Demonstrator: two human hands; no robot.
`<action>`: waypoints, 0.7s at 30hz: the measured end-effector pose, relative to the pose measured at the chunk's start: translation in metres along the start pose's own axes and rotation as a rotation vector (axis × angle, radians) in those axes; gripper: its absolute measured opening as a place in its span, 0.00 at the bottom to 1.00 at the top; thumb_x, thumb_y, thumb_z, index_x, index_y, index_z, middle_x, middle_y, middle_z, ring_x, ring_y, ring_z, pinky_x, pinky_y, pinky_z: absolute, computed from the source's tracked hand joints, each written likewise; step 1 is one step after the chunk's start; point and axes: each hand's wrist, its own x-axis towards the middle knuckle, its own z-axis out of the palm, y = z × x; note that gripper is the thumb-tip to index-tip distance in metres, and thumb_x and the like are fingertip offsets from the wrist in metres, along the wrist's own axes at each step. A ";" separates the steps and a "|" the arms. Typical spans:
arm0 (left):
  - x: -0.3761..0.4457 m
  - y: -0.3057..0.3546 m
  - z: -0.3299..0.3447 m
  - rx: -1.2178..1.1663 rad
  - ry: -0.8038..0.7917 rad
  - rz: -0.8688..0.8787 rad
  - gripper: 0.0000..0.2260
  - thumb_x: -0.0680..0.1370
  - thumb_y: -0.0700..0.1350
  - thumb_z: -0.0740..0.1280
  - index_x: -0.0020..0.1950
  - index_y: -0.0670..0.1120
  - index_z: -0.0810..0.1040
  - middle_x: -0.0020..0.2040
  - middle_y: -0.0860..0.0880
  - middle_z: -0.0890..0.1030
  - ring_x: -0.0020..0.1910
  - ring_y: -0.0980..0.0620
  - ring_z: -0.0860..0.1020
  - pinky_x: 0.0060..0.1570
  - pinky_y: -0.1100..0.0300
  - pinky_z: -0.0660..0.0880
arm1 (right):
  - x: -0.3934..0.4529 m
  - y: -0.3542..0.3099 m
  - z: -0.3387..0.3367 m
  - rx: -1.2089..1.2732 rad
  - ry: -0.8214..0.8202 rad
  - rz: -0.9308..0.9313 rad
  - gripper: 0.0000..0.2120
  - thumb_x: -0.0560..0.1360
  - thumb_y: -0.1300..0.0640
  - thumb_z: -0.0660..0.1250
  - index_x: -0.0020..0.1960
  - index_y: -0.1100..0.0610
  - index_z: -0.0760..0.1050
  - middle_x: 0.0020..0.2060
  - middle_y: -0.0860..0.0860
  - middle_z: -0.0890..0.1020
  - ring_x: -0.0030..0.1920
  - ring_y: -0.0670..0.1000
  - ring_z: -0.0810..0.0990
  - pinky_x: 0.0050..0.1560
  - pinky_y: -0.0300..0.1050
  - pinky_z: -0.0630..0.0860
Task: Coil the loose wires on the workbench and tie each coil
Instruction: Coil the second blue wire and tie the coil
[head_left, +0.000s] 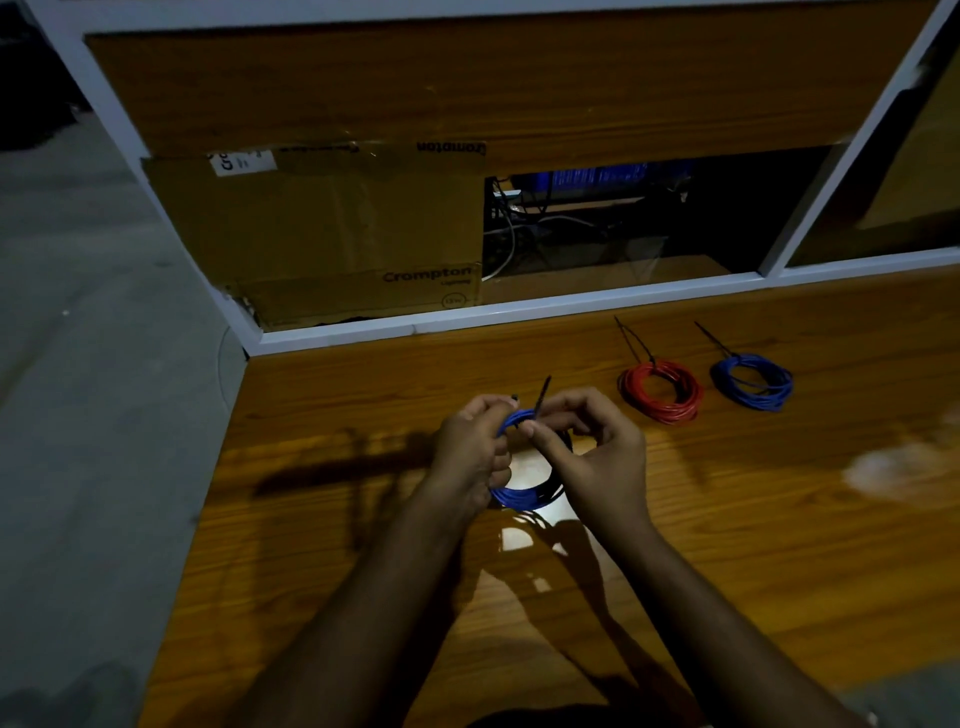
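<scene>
a coil of blue wire (511, 496) was held up just above the middle of the wooden workbench (779, 519), between both hands. the left hand (475, 449) gripped the coil's left side, fingers curled round the strands. the right hand (597, 452) had its thumb and forefinger pinched on a black cable tie (542, 397) at the top of the coil, the tie's free tail sticking up and away from the person; the other fingers were curled. whether the tie was already pulled tight could not be told.

to the right, farther back on the bench, lay a red coil (661, 391) and, just beside it but apart, a second blue coil (753, 382). each was bound with a black tie whose tail pointed toward the back edge.

behind the bench ran a white frame (498, 312) with a wood-look panel above. a flattened cardboard box (322, 234) was fixed over the left of the opening; it read "crompton" near its lower right corner, and the same word upside down on the tape strip along its top. a white label at its upper left was too blurred to read. through the open gap to the right, cables and something blue showed dimly.
</scene>
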 end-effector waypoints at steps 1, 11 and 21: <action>-0.001 -0.001 0.001 -0.003 -0.009 0.001 0.07 0.83 0.46 0.61 0.55 0.45 0.76 0.29 0.48 0.65 0.22 0.54 0.59 0.20 0.64 0.55 | -0.001 -0.002 0.001 0.023 0.022 0.026 0.09 0.71 0.61 0.76 0.49 0.53 0.79 0.41 0.44 0.83 0.44 0.47 0.82 0.43 0.38 0.76; -0.010 -0.004 0.010 0.013 -0.028 0.066 0.06 0.82 0.46 0.63 0.53 0.46 0.77 0.27 0.50 0.62 0.22 0.55 0.58 0.21 0.63 0.54 | 0.002 0.001 -0.007 -0.308 0.233 0.020 0.12 0.75 0.53 0.72 0.58 0.46 0.79 0.42 0.47 0.82 0.41 0.41 0.79 0.35 0.33 0.75; -0.013 -0.006 0.014 -0.014 0.013 0.108 0.08 0.82 0.46 0.63 0.57 0.44 0.77 0.26 0.51 0.63 0.21 0.56 0.58 0.21 0.63 0.54 | 0.008 -0.010 -0.008 -0.397 0.216 -0.081 0.12 0.72 0.55 0.75 0.53 0.55 0.78 0.44 0.47 0.82 0.43 0.40 0.80 0.39 0.32 0.77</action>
